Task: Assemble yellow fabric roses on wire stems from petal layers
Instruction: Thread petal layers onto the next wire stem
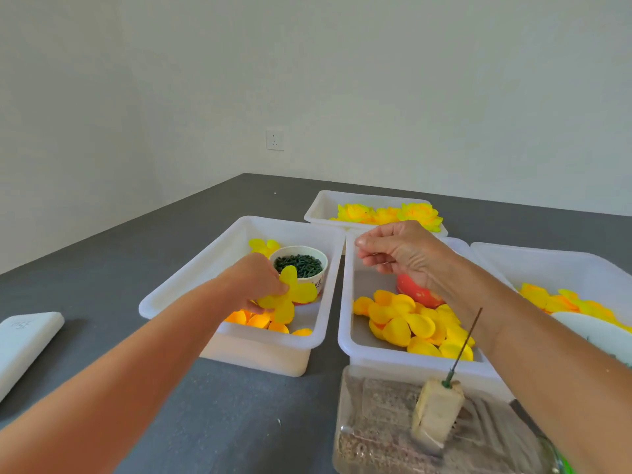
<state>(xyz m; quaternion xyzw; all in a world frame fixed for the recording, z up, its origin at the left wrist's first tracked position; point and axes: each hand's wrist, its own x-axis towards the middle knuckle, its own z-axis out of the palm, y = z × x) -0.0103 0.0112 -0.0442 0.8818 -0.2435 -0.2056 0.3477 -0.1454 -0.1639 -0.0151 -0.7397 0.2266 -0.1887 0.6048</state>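
Note:
My left hand (254,280) pinches a yellow four-lobed petal layer (289,297) above the left white bin (191,285), just in front of a paper cup of small dark green pieces (299,265). More orange-yellow petals (260,319) lie in that bin under the hand. My right hand (400,254) hovers over the middle bin (349,302), fingers curled together; I cannot tell whether anything small is between them. Loose yellow petals (413,326) fill that bin's near half. A thin wire stem (463,347) stands tilted in a foam block (436,410). Finished yellow roses (386,213) sit in the far bin.
A red-orange object (419,292) lies in the middle bin under my right wrist. A right-hand bin (547,265) holds more yellow petal pieces (561,302). The foam block rests in a clear plastic tray (376,439). A white flat object (24,340) sits at the left on the grey table.

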